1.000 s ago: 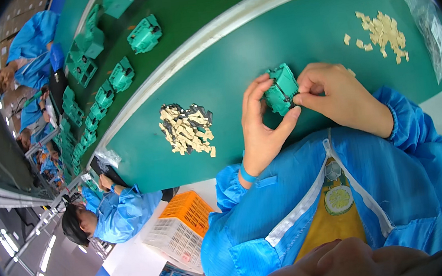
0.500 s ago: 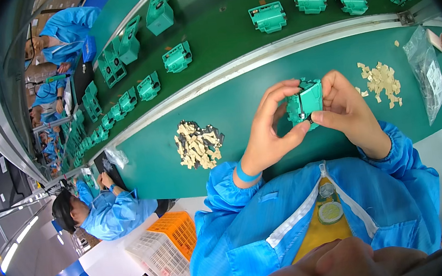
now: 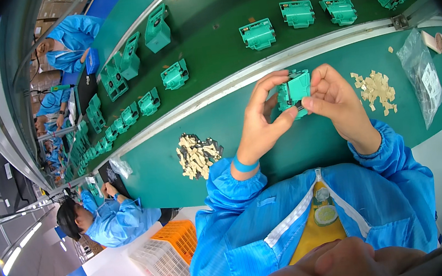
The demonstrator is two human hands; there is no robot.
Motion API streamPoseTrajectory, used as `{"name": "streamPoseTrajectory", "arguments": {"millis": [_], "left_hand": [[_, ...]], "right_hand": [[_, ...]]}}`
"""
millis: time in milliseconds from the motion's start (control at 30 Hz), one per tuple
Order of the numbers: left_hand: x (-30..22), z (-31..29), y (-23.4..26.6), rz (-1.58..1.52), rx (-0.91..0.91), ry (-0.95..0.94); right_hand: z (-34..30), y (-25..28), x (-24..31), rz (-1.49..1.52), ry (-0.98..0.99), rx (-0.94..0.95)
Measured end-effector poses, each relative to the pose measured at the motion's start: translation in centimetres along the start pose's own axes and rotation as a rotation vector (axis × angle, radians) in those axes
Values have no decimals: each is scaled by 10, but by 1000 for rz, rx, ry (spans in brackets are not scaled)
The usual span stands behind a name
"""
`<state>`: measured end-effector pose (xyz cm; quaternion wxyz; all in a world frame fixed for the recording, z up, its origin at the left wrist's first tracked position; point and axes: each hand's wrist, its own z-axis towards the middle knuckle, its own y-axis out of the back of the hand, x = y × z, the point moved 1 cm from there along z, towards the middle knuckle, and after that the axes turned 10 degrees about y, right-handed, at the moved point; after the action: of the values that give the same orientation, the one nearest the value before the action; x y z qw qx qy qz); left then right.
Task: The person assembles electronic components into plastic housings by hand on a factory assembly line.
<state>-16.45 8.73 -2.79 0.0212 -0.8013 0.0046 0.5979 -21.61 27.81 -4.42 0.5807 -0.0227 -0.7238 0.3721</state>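
Note:
Both of my hands hold a green plastic housing [image 3: 297,86] above the bench, with dark parts along its edge. My left hand [image 3: 262,119] wraps the housing's left side, its thumb at the lower edge and fingers behind the top. On the other side my right hand [image 3: 337,104] is closed, its thumb tip and index finger pressed against the housing's right edge. Whether a small piece sits between those right fingertips is hidden. To the left lies a pile of cream and black small parts [image 3: 198,156]. Right of my hands are scattered cream pieces [image 3: 375,90].
Beyond a pale metal rail [image 3: 215,84], several similar green housings [image 3: 258,34] stand on a dark green conveyor. A clear plastic bag [image 3: 420,80] lies at the bench's right. Co-workers in blue smocks sit at the left, one [image 3: 113,221] near orange and white crates [image 3: 161,262].
My hands and the housing sit slightly further left and higher in view, and the housing is turned a little. The housings on the belt appear shifted left and down.

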Motion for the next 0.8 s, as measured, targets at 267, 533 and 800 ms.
{"name": "streamPoseTrajectory", "arguments": {"millis": [267, 533, 800], "left_hand": [[26, 79, 102, 1002, -868, -279], [42, 60, 95, 1092, -876, -280], [65, -107, 58, 879, -760, 14]], "right_hand": [[-14, 33, -1, -193, -78, -118], [-38, 17, -27, -341, -246, 100], [-37, 2, -38, -490, -198, 223]]}}
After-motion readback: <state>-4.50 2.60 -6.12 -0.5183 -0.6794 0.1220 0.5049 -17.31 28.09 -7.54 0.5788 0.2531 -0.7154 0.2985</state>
